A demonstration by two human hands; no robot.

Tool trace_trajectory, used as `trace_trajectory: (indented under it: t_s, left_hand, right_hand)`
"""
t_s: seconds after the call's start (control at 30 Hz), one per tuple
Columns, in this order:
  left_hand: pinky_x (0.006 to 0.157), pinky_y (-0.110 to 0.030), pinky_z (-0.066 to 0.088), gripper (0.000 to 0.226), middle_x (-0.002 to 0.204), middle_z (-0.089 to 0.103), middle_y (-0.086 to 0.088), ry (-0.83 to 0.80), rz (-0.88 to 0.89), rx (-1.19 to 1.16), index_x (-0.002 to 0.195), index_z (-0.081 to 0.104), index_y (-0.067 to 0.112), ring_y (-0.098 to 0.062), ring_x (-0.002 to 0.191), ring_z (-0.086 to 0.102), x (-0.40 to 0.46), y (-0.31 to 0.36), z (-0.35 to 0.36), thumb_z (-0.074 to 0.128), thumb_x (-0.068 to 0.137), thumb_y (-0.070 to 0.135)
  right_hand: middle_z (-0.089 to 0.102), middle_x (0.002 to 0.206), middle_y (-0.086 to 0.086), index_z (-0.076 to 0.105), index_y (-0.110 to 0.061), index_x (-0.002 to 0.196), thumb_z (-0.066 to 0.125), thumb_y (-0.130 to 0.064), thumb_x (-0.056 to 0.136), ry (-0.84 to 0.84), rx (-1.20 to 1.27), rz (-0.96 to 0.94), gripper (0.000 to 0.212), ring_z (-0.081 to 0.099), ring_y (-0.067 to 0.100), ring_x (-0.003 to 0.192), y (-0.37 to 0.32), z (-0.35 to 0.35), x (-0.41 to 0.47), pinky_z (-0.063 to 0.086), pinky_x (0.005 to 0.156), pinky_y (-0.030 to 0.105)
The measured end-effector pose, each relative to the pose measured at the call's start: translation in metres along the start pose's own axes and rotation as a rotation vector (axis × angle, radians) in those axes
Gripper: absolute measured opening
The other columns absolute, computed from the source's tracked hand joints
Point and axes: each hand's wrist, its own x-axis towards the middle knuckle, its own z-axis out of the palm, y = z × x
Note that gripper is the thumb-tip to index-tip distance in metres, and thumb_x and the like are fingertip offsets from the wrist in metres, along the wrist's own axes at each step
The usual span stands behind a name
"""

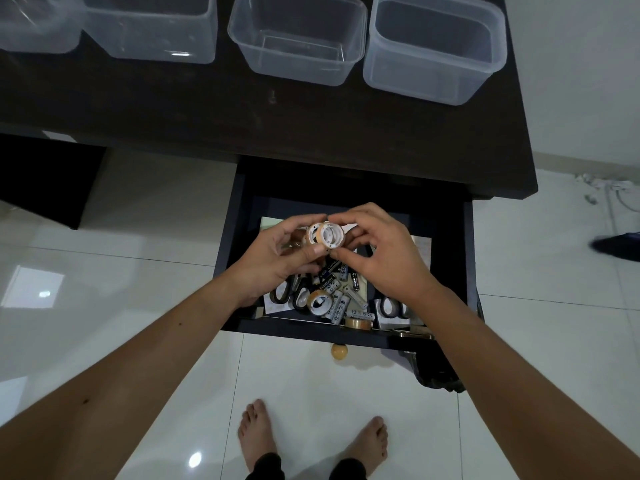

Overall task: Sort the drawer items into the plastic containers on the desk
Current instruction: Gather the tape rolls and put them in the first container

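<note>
Above the open dark drawer (235,216) both my hands meet. My left hand (277,258) grips small tape rolls (313,234) with white cores. My right hand (384,254) pinches another tape roll (332,237) pressed against them. Beneath the hands the drawer holds several batteries (341,299), one more tape roll (318,302), a flat tape roll (360,322) at the front edge, and scissors (285,292) with dark handles. Several clear plastic containers (298,39) stand in a row on the dark desk (242,112).
A second pair of scissors (391,306) lies at the drawer's right. The drawer's round wooden knob (338,351) sticks out toward me. My bare feet (311,441) stand on white glossy tiles. Cables (616,192) lie on the floor at right.
</note>
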Motion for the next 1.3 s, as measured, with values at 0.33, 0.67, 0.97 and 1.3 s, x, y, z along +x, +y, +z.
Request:
trace_trajectory:
  t_s: [0.33,0.67,0.97,1.3]
  left_hand:
    - [0.092,-0.039,0.064,0.05,0.131,0.068,-0.004,0.002,-0.008,0.066,0.138,0.064,0.025,-0.023,0.12,0.072,-0.003,0.001,0.0,0.078,0.092,0.009]
    - [0.09,-0.038,0.064,0.046,0.134,0.065,-0.013,0.027,0.02,0.03,0.135,0.066,0.02,-0.029,0.121,0.071,-0.003,0.009,-0.009,0.076,0.092,0.007]
    - [0.091,-0.035,0.064,0.053,0.134,0.064,-0.015,0.063,0.062,0.052,0.134,0.065,0.026,-0.031,0.117,0.073,-0.012,0.032,-0.02,0.078,0.083,0.02]
    - [0.098,-0.04,0.062,0.057,0.131,0.069,-0.014,0.125,0.099,0.036,0.139,0.063,0.023,-0.032,0.117,0.073,-0.045,0.047,-0.052,0.078,0.085,0.017]
  right_hand:
    - [0.069,0.114,0.0,0.07,-0.015,0.125,0.088,-0.001,0.081,0.033,0.081,0.03,0.049,0.074,0.02,0.089,-0.002,0.007,-0.002,0.063,0.084,0.031]
    - [0.067,0.107,-0.014,0.077,-0.021,0.114,0.089,-0.011,0.082,-0.151,0.012,0.153,0.036,0.068,0.009,0.091,0.017,-0.006,-0.017,0.058,0.084,0.027]
    - [0.058,0.091,-0.019,0.08,-0.025,0.105,0.087,-0.03,0.085,-0.462,-0.344,0.073,0.022,0.057,-0.01,0.081,0.022,0.021,-0.015,0.037,0.068,0.01]
    - [0.076,0.09,0.0,0.076,-0.028,0.104,0.086,-0.021,0.087,-0.137,0.04,0.242,0.021,0.072,0.025,0.084,0.012,0.027,0.005,0.062,0.079,0.035]
